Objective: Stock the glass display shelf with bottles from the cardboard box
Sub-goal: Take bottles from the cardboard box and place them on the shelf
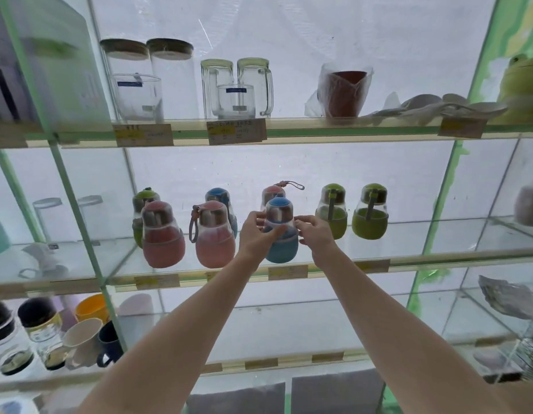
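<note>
Fingers (260, 218) of the left hand (256, 236) curl round the left side of a blue bottle (279, 231), the thumb lying across its clear middle, so this hand grips it. On the other side, the right hand (314, 231) has its fingers loosely spread and slightly bent, their tips at the bottle's right side; whether they actually touch it cannot be told. The blue bottle stands upright on the middle glass shelf (408, 246), close to the front edge and roughly midway along it.

Directly behind it stands a pink bottle with a cord loop (274, 191). Toward the left end of the same shelf two pink bottles (163, 234) stand side by side near the front edge, with a green bottle (145, 197) and another blue bottle (219, 195) behind them. Toward the right end two green bottles (369, 212) stand next to each other, set further back from the edge.

On the upper shelf (304, 131) are cork-lidded glass jars (169, 76), glass mugs (254, 85), and a red cup in a plastic wrap (345, 91). The lower shelf at the left end carries ceramic mugs (84, 342) and dark-lidded jars (39, 321). Price labels (287, 271) are stuck along the front edges of the shelves.
</note>
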